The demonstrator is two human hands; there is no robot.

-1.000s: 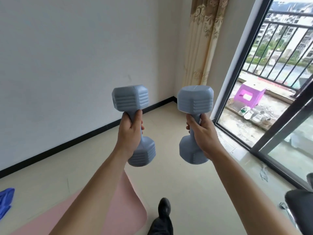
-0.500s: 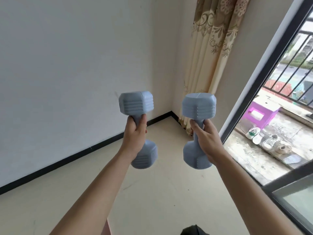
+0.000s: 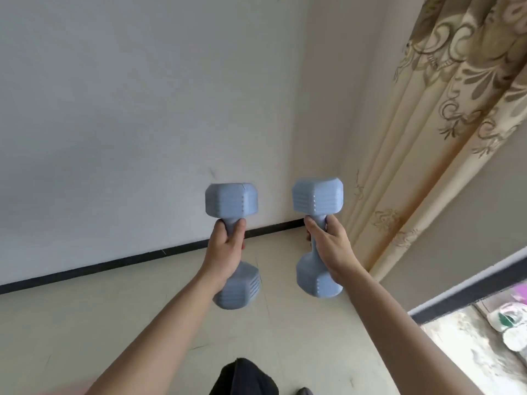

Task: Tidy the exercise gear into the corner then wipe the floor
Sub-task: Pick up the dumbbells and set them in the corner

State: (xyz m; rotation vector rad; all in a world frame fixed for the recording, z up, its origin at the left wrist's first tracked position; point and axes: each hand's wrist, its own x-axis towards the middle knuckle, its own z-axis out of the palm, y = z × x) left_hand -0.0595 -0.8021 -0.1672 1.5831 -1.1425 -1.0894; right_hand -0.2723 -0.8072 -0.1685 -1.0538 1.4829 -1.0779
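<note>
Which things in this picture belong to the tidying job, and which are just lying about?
Job in hand:
left dumbbell, gripped by the left hand
right dumbbell, gripped by the right hand
corner
floor

Lying about:
curtain
shoes, outside

The left dumbbell (image 3: 231,199) is gripped upright by the left hand (image 3: 225,252), the right dumbbell (image 3: 317,198) by the right hand (image 3: 328,246), above the floor (image 3: 142,323) near its corner by the curtain (image 3: 427,138).
</note>
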